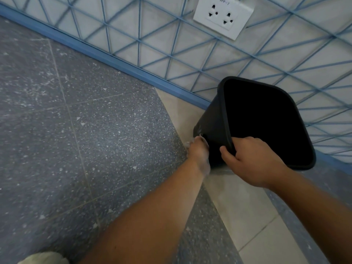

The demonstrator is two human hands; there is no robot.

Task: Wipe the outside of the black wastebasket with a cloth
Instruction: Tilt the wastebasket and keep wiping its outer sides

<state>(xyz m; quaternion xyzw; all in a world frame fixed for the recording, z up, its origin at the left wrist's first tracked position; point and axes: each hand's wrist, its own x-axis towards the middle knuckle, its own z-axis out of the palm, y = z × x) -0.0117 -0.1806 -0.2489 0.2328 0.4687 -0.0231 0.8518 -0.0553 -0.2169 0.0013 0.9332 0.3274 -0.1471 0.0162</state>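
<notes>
The black wastebasket (211, 119) stands tilted on the floor by the wall, its dark opening facing up toward me. My right hand (253, 161) grips the near rim, fingers curled over the edge into the opening. My left hand (199, 151) presses against the lower outside wall on the left and looks motion-blurred. Small whitish bits of a cloth (187, 144) show around its fingers; most of the cloth is hidden under the hand.
Behind the basket is a white wall with a blue lattice pattern, a white socket plate (222, 16) and a blue skirting strip (114, 60). The floor is grey speckled tile with a beige tile strip (247, 216). A pale rounded object (43, 259) sits at the bottom left.
</notes>
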